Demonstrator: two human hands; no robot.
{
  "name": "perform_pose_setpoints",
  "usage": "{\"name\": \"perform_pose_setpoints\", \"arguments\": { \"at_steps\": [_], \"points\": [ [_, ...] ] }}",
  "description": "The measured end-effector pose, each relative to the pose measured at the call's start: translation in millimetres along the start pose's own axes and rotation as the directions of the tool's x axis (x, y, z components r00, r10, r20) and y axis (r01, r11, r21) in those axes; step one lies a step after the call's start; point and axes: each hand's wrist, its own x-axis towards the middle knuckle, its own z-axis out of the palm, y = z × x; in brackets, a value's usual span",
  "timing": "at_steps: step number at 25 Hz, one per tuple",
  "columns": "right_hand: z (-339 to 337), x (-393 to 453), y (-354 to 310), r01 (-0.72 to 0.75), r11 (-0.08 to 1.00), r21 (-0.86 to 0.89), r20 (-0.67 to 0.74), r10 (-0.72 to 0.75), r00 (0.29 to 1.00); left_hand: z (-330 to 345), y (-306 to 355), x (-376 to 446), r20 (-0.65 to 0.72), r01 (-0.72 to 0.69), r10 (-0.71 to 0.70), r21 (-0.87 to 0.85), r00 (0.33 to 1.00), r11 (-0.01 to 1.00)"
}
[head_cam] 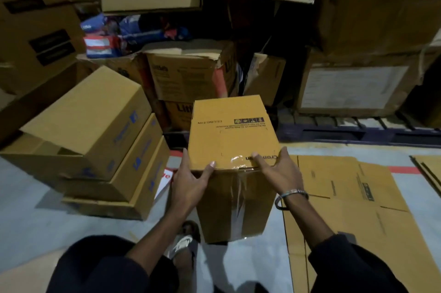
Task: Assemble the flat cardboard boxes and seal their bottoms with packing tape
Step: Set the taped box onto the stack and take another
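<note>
An assembled corrugated cardboard box (pixel 232 140), matte tan and rectangular, is held above the floor, tilted away. It is gripped at its near edge by the left hand (pixel 191 180) and right hand (pixel 276 168). Glossy, wrinkled clear packing tape (pixel 238 187) is seen along its seam. Flat cardboard sheets (pixel 346 197) lie at right.

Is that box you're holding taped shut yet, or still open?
Taped on the end facing the camera: clear tape runs down the held box and over its edge. Its far end cannot be seen.
</note>
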Motion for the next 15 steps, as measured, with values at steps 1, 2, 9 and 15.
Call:
{"name": "perform_pose_setpoints", "arguments": {
  "at_steps": [1, 2, 9, 15],
  "points": [
    [5, 0, -2, -0.001, 1.0, -0.03, 0.03, 0.002, 1.0, -2, -5, 1, 0.004, 0.001, -0.001, -0.012, 1.0, 1.0],
    [10, -1, -6, -0.002, 0.998, -0.067, 0.044, 0.005, 0.999, -5, -6, 1, 0.005, -0.005, 0.006, -0.022, 1.0, 1.0],
    [31, -12, -29, 0.038, 0.921, -0.387, -0.04, -0.057, 0.998, -9, -8, -6, -0.04, -0.039, 0.034, -0.143, 0.999, 0.989],
    [33, 2, -33, 0.03, 0.93, -0.367, -0.117, -0.078, 0.99, -13, -9, -4, -0.024, 0.017, -0.022, -0.198, 0.999, 0.98]
  ]
}}
